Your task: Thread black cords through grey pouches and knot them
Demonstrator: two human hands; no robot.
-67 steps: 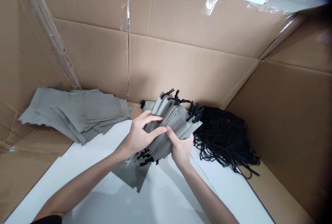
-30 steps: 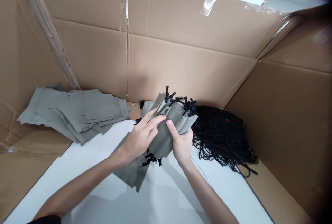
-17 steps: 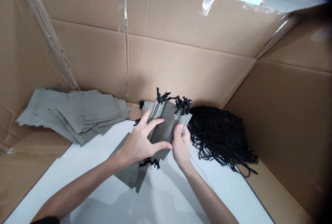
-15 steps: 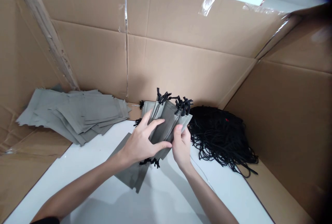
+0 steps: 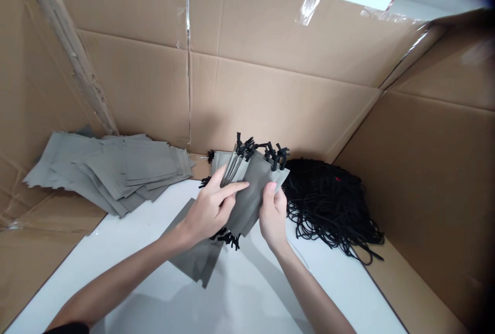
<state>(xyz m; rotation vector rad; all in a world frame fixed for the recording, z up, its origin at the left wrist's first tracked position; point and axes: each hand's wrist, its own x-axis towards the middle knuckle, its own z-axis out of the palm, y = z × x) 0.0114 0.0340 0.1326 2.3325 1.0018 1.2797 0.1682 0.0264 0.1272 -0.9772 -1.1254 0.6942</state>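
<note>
Between my hands is a stack of grey drawstring pouches (image 5: pixel 249 195) with knotted black cords at their top and bottom ends. My left hand (image 5: pixel 214 205) grips the left part of the stack, its index finger stretched across the front pouch. At the right edge my right hand (image 5: pixel 274 215) pinches other pouches of the same stack, thumb on the front. The stack is fanned apart in the middle, held above the table. Below my left hand a single flat grey pouch (image 5: pixel 193 264) without visible cord lies on the white table (image 5: pixel 247 303).
A heap of flat grey pouches (image 5: pixel 135 166) lies at the left against the cardboard wall (image 5: pixel 270 102). To the right is a pile of black cords (image 5: pixel 328 205). More corded pouches (image 5: pixel 220 159) lie behind my hands. Cardboard encloses the table at back and sides.
My left thumb has drawn in from the stack's front, and the index finger now points across it. The front pouches have spread wider, and my right hand has shifted slightly right.
</note>
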